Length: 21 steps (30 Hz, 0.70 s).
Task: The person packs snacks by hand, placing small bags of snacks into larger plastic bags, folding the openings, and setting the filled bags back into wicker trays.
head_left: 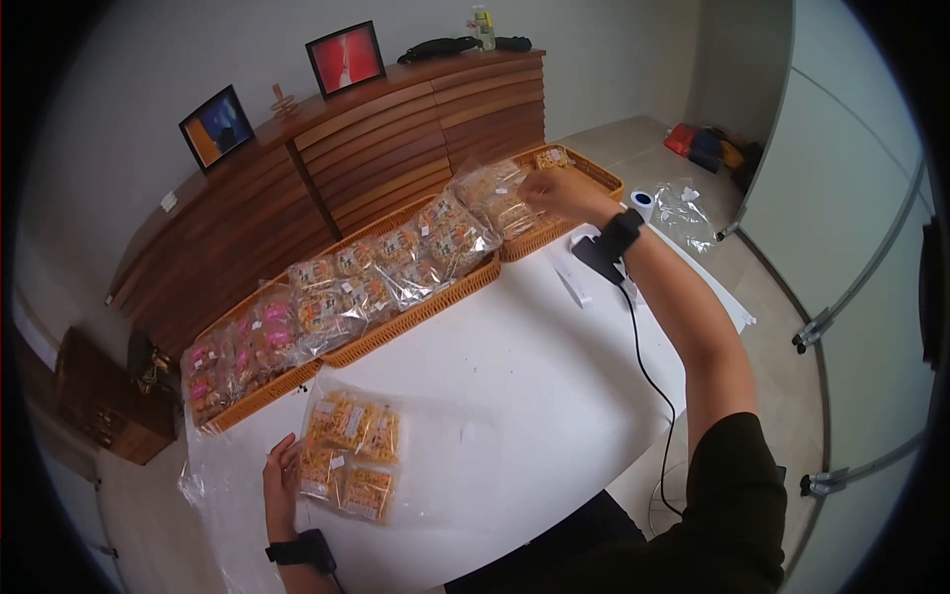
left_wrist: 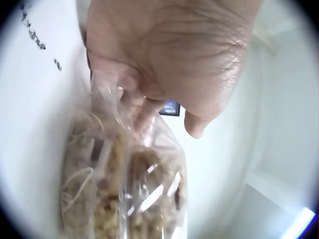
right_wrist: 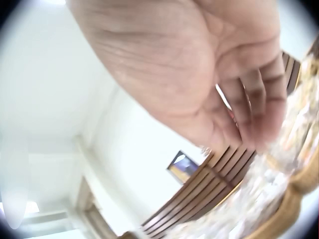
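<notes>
On the near part of the white table lies a clear plastic bag (head_left: 351, 453) with several packs of yellowish snack pieces inside. At its left side is my left hand (head_left: 282, 470); in the left wrist view its fingers touch the bag's plastic (left_wrist: 157, 194), partly hidden by it, and the thumb stands apart. My right hand (head_left: 564, 194) is over the far right wicker basket (head_left: 539, 239), beside bagged snack packs (head_left: 495, 196). The right wrist view shows its fingers (right_wrist: 271, 114) loosely bent, with nothing visible between them and the thumb.
A longer wicker basket (head_left: 396, 322) full of bagged snacks runs along the table's back edge. A label roll (head_left: 641, 201) and a paper strip (head_left: 569, 279) are near my right wrist. A black cable (head_left: 648, 371) hangs from the right wrist camera. Behind stands a slatted wooden headboard (head_left: 386, 139).
</notes>
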Each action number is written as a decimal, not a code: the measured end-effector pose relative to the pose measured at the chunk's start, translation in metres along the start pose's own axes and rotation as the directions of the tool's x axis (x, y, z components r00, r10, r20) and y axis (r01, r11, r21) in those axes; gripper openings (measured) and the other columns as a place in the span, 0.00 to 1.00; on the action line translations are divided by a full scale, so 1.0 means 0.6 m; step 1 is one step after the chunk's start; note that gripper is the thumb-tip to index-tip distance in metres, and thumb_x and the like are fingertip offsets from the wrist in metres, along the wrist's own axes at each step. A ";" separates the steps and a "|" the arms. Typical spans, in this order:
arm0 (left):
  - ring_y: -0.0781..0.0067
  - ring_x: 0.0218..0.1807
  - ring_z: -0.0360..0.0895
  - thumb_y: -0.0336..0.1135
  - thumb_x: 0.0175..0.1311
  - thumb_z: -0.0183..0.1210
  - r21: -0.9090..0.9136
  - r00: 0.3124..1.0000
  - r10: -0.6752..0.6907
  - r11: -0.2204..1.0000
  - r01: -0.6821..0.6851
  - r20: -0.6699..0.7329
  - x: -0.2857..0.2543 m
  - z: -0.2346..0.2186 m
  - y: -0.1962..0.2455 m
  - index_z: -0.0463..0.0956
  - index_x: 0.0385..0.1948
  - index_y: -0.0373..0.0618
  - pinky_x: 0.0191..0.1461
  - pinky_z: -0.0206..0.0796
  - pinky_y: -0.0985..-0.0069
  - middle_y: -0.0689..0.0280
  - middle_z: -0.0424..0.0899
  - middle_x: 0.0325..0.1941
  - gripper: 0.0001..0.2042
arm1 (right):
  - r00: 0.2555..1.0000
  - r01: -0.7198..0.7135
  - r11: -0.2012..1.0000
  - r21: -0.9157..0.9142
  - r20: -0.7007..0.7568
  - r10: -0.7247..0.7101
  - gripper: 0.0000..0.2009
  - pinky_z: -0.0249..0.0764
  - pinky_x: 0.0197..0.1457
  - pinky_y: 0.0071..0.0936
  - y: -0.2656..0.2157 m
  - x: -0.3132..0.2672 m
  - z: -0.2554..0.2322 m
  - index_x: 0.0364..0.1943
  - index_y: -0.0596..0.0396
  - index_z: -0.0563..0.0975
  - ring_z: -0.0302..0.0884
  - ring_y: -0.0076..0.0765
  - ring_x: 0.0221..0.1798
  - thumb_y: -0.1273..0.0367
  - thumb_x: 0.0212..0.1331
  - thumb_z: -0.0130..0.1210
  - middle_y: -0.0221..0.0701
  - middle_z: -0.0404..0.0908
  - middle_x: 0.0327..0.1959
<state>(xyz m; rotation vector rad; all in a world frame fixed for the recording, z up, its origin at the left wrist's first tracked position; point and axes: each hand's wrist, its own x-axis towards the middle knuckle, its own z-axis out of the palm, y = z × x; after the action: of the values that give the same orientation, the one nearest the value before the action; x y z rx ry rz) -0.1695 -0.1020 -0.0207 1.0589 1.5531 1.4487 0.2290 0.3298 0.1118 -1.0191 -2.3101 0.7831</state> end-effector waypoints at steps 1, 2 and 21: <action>0.67 0.60 0.66 0.60 0.67 0.37 -0.091 0.998 -0.032 0.995 0.027 -0.053 0.001 -0.003 -0.005 0.60 0.58 0.31 0.65 0.54 0.73 0.55 0.70 0.58 0.34 | 0.982 -0.089 0.996 -0.013 -0.166 0.086 0.13 0.76 0.37 0.25 0.051 0.050 -0.015 0.39 0.61 0.78 0.78 0.28 0.32 0.65 0.56 0.53 0.36 0.80 0.31; 0.67 0.60 0.66 0.60 0.67 0.37 -0.085 0.998 -0.023 0.996 0.018 -0.052 0.001 -0.004 -0.009 0.60 0.58 0.31 0.65 0.54 0.73 0.55 0.70 0.58 0.34 | 0.958 -0.177 0.979 -0.104 -0.245 0.147 0.13 0.76 0.39 0.29 0.096 0.088 -0.030 0.37 0.62 0.78 0.79 0.34 0.33 0.65 0.54 0.53 0.39 0.80 0.31; 0.72 0.48 0.69 0.63 0.58 0.51 -0.024 0.985 -0.113 0.994 0.110 -0.135 0.011 0.018 0.020 0.57 0.60 0.33 0.53 0.65 0.76 0.53 0.67 0.58 0.40 | 0.682 -0.728 0.583 -0.360 -0.461 0.568 0.20 0.70 0.56 0.40 0.428 0.354 -0.038 0.45 0.49 0.79 0.74 0.45 0.55 0.52 0.55 0.53 0.38 0.78 0.50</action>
<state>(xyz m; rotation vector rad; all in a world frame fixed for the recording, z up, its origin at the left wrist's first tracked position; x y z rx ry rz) -0.1611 -0.0913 -0.0094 0.8646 1.6656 1.4795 0.2423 0.6441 -0.0012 -2.1704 -1.8669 0.1723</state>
